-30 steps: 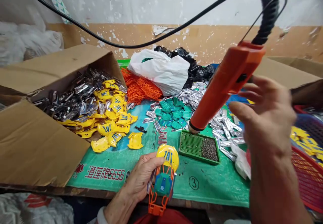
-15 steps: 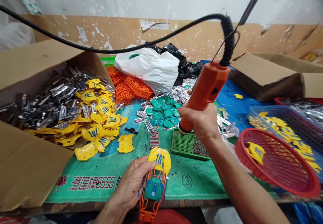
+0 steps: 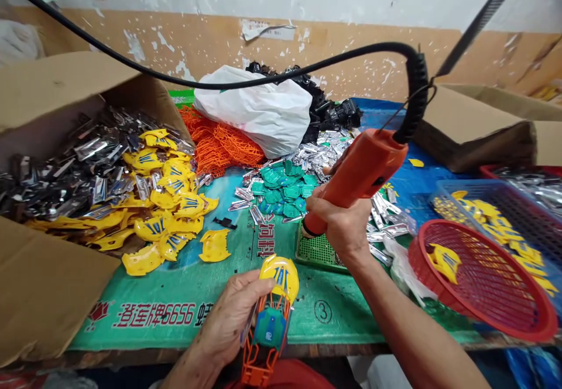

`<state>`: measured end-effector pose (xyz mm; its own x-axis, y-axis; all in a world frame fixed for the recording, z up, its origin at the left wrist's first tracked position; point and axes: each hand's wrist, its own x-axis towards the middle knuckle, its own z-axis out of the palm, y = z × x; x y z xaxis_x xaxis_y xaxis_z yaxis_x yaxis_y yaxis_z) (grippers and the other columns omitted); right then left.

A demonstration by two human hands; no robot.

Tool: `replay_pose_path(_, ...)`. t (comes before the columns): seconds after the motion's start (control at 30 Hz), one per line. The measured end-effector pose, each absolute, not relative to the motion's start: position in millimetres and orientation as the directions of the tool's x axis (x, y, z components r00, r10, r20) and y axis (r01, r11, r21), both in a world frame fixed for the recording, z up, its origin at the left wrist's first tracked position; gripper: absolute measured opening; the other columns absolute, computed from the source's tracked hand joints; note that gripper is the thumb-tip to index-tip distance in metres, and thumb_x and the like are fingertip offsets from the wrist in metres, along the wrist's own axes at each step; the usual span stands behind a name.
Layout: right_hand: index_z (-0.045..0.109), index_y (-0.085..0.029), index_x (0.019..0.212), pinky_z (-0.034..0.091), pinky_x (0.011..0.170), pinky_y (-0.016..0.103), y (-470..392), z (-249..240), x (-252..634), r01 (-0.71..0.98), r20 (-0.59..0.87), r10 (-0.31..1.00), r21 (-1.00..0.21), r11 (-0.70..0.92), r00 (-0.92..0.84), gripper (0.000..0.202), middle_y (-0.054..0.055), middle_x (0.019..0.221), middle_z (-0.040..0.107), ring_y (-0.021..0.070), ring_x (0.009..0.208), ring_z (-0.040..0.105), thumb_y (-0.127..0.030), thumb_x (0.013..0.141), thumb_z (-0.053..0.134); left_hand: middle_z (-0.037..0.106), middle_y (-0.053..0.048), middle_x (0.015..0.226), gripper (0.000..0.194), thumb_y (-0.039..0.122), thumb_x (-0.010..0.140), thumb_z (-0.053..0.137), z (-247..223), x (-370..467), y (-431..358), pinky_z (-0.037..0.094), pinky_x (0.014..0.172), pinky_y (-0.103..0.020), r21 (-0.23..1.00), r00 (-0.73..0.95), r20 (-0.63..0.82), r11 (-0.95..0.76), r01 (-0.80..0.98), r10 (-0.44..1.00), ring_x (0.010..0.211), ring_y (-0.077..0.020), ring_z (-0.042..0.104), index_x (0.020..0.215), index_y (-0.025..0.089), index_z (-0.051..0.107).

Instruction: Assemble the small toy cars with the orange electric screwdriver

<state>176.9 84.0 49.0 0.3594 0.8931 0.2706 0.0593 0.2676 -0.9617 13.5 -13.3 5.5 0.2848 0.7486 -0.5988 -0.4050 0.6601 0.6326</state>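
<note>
My left hand [image 3: 232,310] is closed round a toy car body [image 3: 270,324] near the table's front edge. The body has a yellow front piece, an orange frame and a green-blue middle piece. My right hand [image 3: 345,222] grips an orange electric screwdriver [image 3: 360,167], tilted with its lower end to the left. That lower end is over a green perforated tray [image 3: 316,251]; whether it touches the tray cannot be made out. Green plastic parts [image 3: 285,187] lie in a heap just behind the tray.
At left, a cardboard box [image 3: 57,295] spills yellow and silvery parts. A red basket [image 3: 483,283] with one yellow part stands right, beside a blue crate [image 3: 465,187]. Behind lie orange frames [image 3: 219,146] and a white bag [image 3: 259,108]. A black cable [image 3: 184,82] hangs across.
The screwdriver has tilted further, its top swinging right and its lower end shifting slightly left and down over the tray. My left hand keeps its hold on the toy car body.
</note>
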Motion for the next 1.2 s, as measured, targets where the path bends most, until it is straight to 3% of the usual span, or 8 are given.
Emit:
replay_pose_path(0.57,0.058,-0.019,0.063,0.046,0.053,0.029,84.2,45.9,174.3,0.058,0.293,0.897,-0.955,0.291,0.331,0.016,-0.005,0.059,0.058,0.0111,0.052,0.052,-0.016,0.055,0.072,0.072,-0.008,0.064,0.029,0.03,0.064,0.079,3.1,13.6,-13.2,0.047,0.05,-0.02,0.634,0.284,-0.599,0.66,-0.405,0.749,0.051,-0.0118,0.059,0.083,0.009,0.076)
replay_pose_path(0.9,0.054,-0.019,0.052,0.047,0.054,0.03,80.0,47.7,170.9,0.119,0.304,0.904,-0.952,0.281,0.302,0.016,-0.004,0.057,0.058,0.0123,0.054,0.053,-0.017,0.057,0.069,0.071,-0.007,0.063,0.029,0.029,0.062,0.08,2.3,16.6,-12.2,0.046,0.05,-0.019,0.629,0.25,-0.622,0.663,-0.405,0.742,0.051,-0.0113,0.059,0.082,0.008,0.075)
replay_pose_path(1.2,0.062,-0.019,0.074,0.048,0.053,0.032,76.3,65.3,185.9,-0.096,0.29,0.891,-0.935,0.342,0.349,0.022,-0.003,0.064,0.06,0.0133,0.053,0.055,-0.019,0.057,0.075,0.07,-0.007,0.061,0.026,0.028,0.065,0.077,-3.4,18.2,-12.9,0.043,0.046,-0.018,0.635,0.24,-0.611,0.648,-0.42,0.754,0.047,-0.0103,0.057,0.081,0.008,0.074)
